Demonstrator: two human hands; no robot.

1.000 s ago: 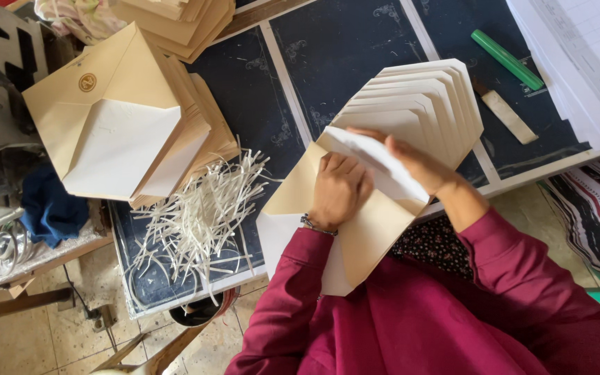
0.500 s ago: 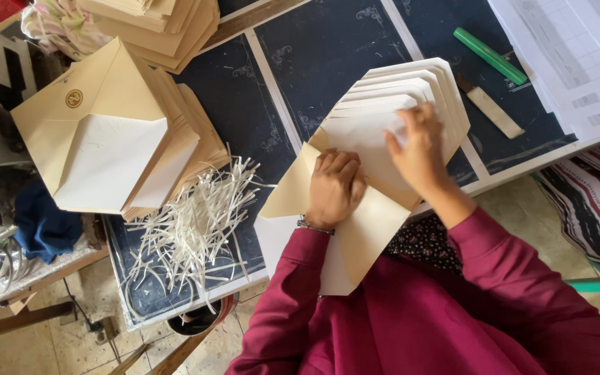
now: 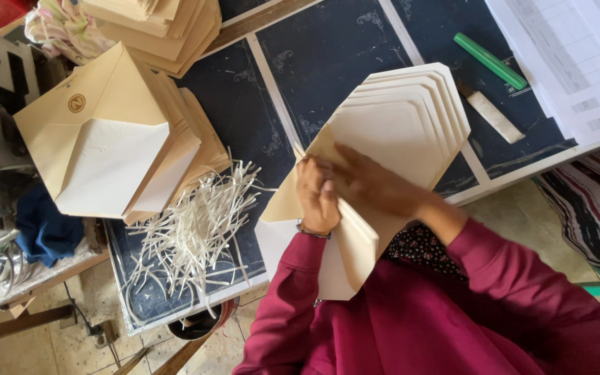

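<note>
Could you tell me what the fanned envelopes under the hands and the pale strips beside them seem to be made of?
The fanned envelopes look like matte cream paper or thin card: flat sheets with crisp cut edges and no shine. The pale strips look like thin paper offcuts, curled and tangled loosely. The left hand and right hand press on the envelopes.

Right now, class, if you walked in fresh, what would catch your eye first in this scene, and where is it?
First, the fanned stack of cream envelopes at the table's front edge, with the left hand and right hand pressed on it. Left of that lies a heap of white paper strips, and beyond it a tall pile of finished envelopes.
</note>
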